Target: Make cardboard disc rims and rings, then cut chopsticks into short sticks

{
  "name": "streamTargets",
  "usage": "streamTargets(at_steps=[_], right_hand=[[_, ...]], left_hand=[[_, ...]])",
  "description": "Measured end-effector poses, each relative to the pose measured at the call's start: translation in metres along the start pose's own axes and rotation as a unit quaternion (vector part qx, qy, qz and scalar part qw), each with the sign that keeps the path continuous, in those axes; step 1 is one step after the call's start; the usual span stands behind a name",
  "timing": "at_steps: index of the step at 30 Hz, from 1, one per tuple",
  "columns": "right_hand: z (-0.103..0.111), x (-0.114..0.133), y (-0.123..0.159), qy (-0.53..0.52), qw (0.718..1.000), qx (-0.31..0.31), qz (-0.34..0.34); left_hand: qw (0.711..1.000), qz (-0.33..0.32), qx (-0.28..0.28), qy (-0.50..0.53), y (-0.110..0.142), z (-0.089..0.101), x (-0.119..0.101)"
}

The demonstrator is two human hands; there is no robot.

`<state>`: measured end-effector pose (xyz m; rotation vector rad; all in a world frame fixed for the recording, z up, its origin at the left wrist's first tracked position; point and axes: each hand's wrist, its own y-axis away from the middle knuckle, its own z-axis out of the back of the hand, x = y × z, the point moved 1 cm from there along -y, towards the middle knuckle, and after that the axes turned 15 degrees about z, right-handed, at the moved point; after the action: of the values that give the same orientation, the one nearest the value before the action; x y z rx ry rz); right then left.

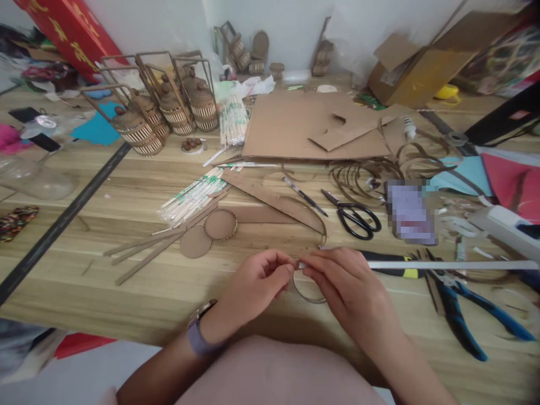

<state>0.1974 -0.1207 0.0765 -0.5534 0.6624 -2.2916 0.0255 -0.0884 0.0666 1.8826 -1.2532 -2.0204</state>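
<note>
In the head view, my left hand [259, 287] pinches the end of a thin strip bent into a ring [304, 295] near the table's front edge. My right hand [354, 281] is closed over the same ring, its fingertips meeting those of my left. From under the right hand a long white strip [455, 265] runs out to the right; its near end is partly hidden by the fingers. Left of the hands lie a flat cardboard disc [196, 242] and a second disc with a raised rim [220, 224].
Scissors [358, 216], a pen [304, 196] and blue-handled pliers [459, 315] lie beyond and right of the hands. Coiled cardboard strips [365, 177], chopstick packs [198, 194] and a cardboard sheet [291, 126] are further back. Small handled baskets [172, 112] stand at back left.
</note>
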Motion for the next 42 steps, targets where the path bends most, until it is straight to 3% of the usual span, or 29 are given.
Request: streamTargets(at_steps=[16,32,37,42], right_hand=[[0.001,0.010,-0.005,0.009,1.000,-0.001,0.000],[0.000,0.016,0.000,-0.036,0.995,-0.028,-0.085],[0.002,0.019,-0.001,-0.012,0.997,-0.030,-0.067],[0.001,0.023,-0.002,0.013,0.995,-0.034,-0.096]], left_hand=[[0.999,-0.026,-0.001,0.033,-0.001,-0.004,-0.001],[0.999,-0.019,0.027,0.041,0.001,-0.005,0.000],[1.000,-0.029,-0.011,0.003,0.002,-0.005,-0.001],[0.993,-0.072,-0.052,-0.080,0.005,-0.006,0.000]])
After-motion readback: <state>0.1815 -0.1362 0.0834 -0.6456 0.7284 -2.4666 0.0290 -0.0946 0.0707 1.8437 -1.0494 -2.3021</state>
